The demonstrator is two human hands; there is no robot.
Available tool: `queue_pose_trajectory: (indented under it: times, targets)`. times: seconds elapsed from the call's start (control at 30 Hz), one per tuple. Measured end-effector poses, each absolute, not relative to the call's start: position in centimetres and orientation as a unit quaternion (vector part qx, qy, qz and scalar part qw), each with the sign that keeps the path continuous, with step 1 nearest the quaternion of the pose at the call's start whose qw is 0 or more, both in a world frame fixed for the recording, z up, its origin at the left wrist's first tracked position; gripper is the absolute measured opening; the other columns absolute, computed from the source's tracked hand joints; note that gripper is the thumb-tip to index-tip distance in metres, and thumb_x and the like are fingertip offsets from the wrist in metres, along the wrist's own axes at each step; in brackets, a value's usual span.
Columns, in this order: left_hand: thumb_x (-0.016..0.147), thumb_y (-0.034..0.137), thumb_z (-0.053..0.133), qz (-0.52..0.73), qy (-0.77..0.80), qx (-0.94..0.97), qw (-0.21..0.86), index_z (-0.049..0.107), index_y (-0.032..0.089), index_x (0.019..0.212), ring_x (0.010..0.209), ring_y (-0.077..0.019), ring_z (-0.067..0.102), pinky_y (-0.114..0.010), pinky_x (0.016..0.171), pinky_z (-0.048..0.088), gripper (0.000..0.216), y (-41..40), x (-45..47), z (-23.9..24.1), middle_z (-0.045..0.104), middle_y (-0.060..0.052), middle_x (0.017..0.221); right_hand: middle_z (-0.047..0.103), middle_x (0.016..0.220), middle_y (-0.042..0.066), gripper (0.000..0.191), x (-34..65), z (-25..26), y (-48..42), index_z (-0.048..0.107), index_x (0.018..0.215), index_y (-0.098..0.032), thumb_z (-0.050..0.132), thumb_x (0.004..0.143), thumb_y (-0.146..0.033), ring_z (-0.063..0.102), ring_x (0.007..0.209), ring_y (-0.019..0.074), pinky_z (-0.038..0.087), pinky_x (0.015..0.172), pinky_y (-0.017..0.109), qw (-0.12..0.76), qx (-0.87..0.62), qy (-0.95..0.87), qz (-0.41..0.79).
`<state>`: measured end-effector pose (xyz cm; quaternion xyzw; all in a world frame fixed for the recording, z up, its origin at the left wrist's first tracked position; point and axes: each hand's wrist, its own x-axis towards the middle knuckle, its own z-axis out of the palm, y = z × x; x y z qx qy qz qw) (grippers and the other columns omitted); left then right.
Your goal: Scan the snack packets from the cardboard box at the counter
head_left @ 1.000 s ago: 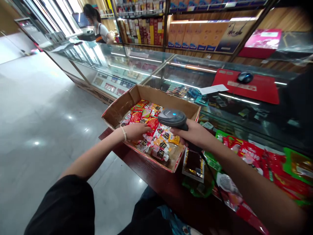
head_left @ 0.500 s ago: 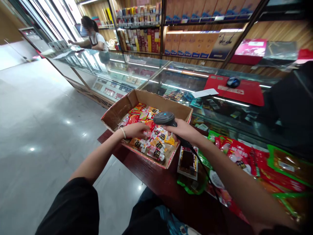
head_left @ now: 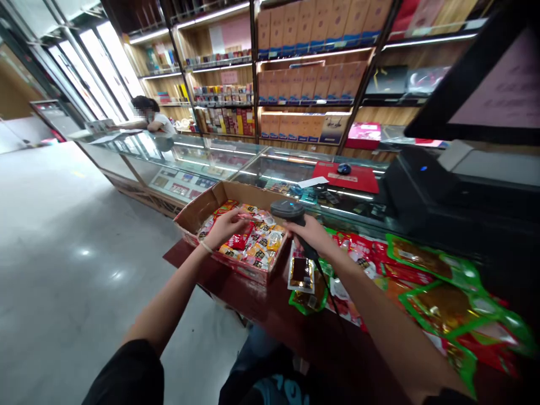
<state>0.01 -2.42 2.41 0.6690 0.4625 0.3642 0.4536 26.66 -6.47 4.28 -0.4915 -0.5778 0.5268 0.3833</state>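
My right hand (head_left: 311,230) is wrapped round the handle of a dark barcode scanner (head_left: 287,208), whose head shows a small blue light over the right side of an open cardboard box (head_left: 253,274). The box holds many small snack packets (head_left: 258,250) in red, white, orange and yellow wrappers. Above its left part, my left hand (head_left: 228,228) is closed, with what looks like a small pinkish snack packet at its fingertips; the wrapper is partly hidden. From the scanner a black cable (head_left: 331,292) runs down beneath my right forearm.
Large red and green food pouches (head_left: 442,306) lie on the dark red table (head_left: 236,295) at right. Behind stands a glass display counter (head_left: 211,149) with a red mat (head_left: 358,179) and a mouse (head_left: 343,168). A black checkout machine (head_left: 426,191) is at right. Another person (head_left: 158,121) leans on the far counter.
The view has tilted up, bringing the checkout machine into sight. My left hand has lifted off the packets, fingers now closed together. My right hand still holds the scanner near the box's right side.
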Motion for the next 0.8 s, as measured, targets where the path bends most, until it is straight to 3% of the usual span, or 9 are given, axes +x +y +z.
queue_pose_trajectory:
  times: [0.1, 0.27, 0.43, 0.8]
  targets:
    - [0.073, 0.04, 0.072, 0.426, 0.422, 0.623, 0.502, 0.062, 0.013, 0.109, 0.082, -0.0161, 0.065, -0.029, 0.078, 0.051, 0.046, -4.0, 2.9, 2.3, 0.069, -0.007, 0.093, 0.055, 0.041, -0.002, 0.035, 28.5, 4.3, -9.7, 0.053, 0.068, -0.021, 0.069, 0.077, -0.051, 0.048, 0.032, 0.0115, 0.038, 0.033, 0.022, 0.421, -0.505, -0.548, 0.517]
    - [0.069, 0.036, 0.077, 0.467, 0.369, 0.617, 0.514, 0.064, 0.016, 0.117, 0.093, -0.0181, 0.064, -0.031, 0.085, 0.05, 0.054, -6.9, 8.2, 1.4, 0.067, -0.01, 0.114, 0.052, 0.039, -0.004, 0.035, 31.2, 2.6, -15.0, 0.053, 0.069, -0.021, 0.068, 0.078, -0.052, 0.046, 0.031, 0.0115, 0.037, 0.034, 0.023, 0.471, -0.537, -0.509, 0.48]
    - [0.077, 0.035, 0.07, 0.504, 0.349, 0.608, 0.504, 0.066, 0.018, 0.115, 0.084, -0.0163, 0.064, -0.029, 0.078, 0.051, 0.042, -9.8, 12.9, 0.0, 0.069, -0.008, 0.107, 0.053, 0.039, -0.003, 0.037, 33.6, 0.5, -20.1, 0.053, 0.07, -0.022, 0.067, 0.077, -0.055, 0.047, 0.032, 0.0133, 0.038, 0.034, 0.025, 0.501, -0.581, -0.482, 0.423]
    - [0.077, 0.024, 0.068, 0.482, 0.307, 0.622, 0.535, 0.062, 0.018, 0.121, 0.099, -0.0197, 0.064, -0.03, 0.086, 0.051, 0.045, -14.6, 19.4, -3.9, 0.066, -0.01, 0.119, 0.053, 0.046, -0.003, 0.037, 35.8, -3.2, -28.6, 0.055, 0.072, -0.021, 0.068, 0.076, -0.055, 0.048, 0.035, 0.0112, 0.039, 0.035, 0.023, 0.534, -0.621, -0.421, 0.39]
